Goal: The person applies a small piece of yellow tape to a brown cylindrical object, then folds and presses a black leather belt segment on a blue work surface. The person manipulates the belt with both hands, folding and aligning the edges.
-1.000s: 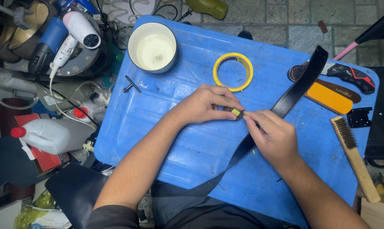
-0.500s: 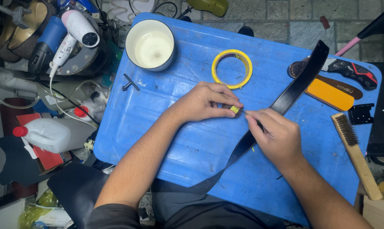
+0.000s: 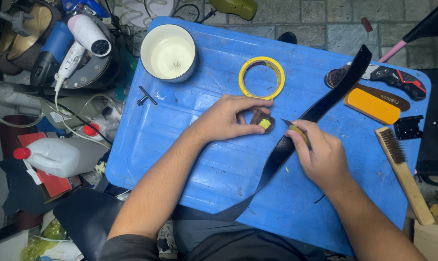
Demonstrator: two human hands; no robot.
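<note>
My left hand [image 3: 228,118] pinches a small brown piece with a yellow patch [image 3: 262,122] against the blue plastic board [image 3: 219,169]. My right hand [image 3: 320,154] grips a small knife [image 3: 296,130] with a yellowish handle, its blade tip pointing toward the brown piece. A long black leather belt [image 3: 325,104] runs diagonally across the board, passing under my right hand and down off the near edge.
A yellow tape roll [image 3: 261,77] and a white bowl [image 3: 169,53] lie at the back of the board. A utility knife [image 3: 398,79], orange block [image 3: 372,106], and wire brush [image 3: 402,171] sit right. A hair dryer [image 3: 81,41] and white jug [image 3: 54,155] crowd the left.
My hands have drawn slightly apart. The right hand has pulled the knife back from the brown piece, which the left hand still holds down.
</note>
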